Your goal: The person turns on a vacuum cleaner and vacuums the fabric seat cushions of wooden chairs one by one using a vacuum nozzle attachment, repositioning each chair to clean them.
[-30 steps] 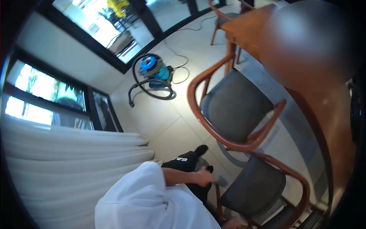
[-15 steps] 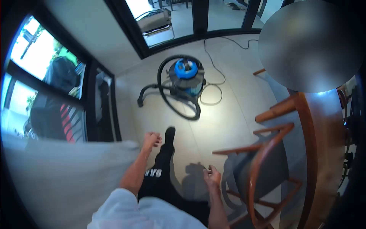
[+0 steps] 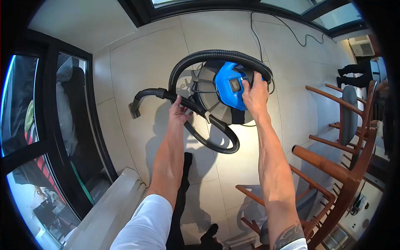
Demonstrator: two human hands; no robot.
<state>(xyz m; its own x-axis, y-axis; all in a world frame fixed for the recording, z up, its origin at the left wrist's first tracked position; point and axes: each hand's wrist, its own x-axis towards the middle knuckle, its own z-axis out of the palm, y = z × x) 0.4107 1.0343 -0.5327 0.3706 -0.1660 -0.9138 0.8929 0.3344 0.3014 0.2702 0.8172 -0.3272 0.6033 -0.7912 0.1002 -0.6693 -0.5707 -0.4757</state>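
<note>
Vacuum (image 3: 217, 111) sits at one o'clock, left grip (image 3: 178, 111) pinching its hose (image 3: 196, 108) at its eight, right grip (image 3: 256, 96) touching its lid (image 3: 225, 94) at three (whether clasped I cannot tell), where steady, level handling with slack hose should serve best.

A pale tiled floor (image 3: 143, 58) lies between black-framed windows (image 3: 21, 100) at left and wooden chairs (image 3: 349, 114) at right.

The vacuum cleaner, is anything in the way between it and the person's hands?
Nothing visible blocks the right hand: it is at the blue top of the vacuum cleaner. The left hand is at the black hose, part of which lies between that hand and the vacuum cleaner's body.
</note>
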